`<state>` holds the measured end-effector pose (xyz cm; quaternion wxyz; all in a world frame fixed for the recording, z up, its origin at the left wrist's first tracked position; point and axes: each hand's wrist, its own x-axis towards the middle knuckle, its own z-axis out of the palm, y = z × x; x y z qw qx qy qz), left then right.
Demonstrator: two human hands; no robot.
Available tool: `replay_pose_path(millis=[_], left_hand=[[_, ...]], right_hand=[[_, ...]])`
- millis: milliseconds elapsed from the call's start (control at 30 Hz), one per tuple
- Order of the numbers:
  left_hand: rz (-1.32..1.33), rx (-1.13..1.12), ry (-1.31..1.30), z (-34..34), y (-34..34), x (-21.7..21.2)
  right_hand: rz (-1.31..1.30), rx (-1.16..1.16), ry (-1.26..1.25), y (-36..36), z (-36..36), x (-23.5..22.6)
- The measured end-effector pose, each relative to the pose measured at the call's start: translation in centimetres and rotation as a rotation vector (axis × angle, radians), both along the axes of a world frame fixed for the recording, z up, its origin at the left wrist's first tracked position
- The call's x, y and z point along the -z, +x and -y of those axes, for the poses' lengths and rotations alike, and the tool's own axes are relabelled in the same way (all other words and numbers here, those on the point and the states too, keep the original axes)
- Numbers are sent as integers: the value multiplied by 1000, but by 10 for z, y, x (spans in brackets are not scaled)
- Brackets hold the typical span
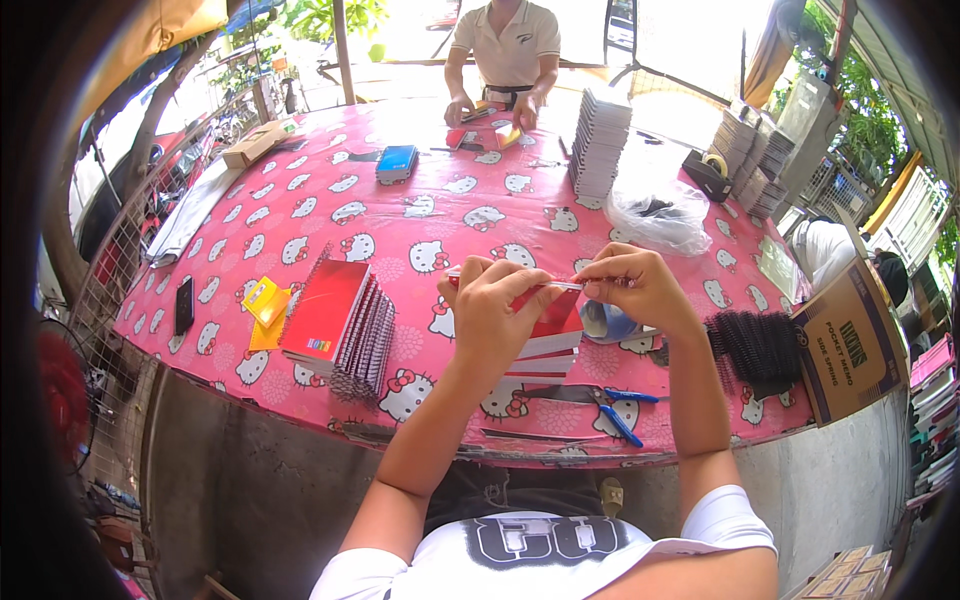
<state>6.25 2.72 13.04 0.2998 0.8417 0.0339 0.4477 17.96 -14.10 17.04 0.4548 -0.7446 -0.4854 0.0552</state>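
Note:
My left hand (495, 305) is closed around a small red notebook (568, 286), raised above the table with its edge toward my right hand. At that edge the fingertips of my right hand (630, 284) are pinched together; what lies between them is too small to make out. Below my hands sits a pile of red-covered notebooks (555, 325) with white page edges. To the left stands a stack of red spiral notebooks (328, 310). Blue-handled cutters (622, 415) lie near the front edge, and black spiral springs (755, 350) are heaped to the right.
A cardboard box (855, 345) leans at the right edge. Farther back are a plastic bag (660, 215), a tall notebook stack (600, 145) and blue notebooks (397, 163). Yellow covers (268, 305) and a phone (184, 305) lie left. Across the table, a person (503, 55) handles small notebooks.

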Motion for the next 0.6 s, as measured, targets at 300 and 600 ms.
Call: replay_pose_path(millis=[300,600], left_hand=[[-4,-25,27,1,1,1],[-18,20,-11,-7,0,5]], right_hand=[[-228,77,-179,-13,0,-13],[86,157,24,-29,-7,1]])
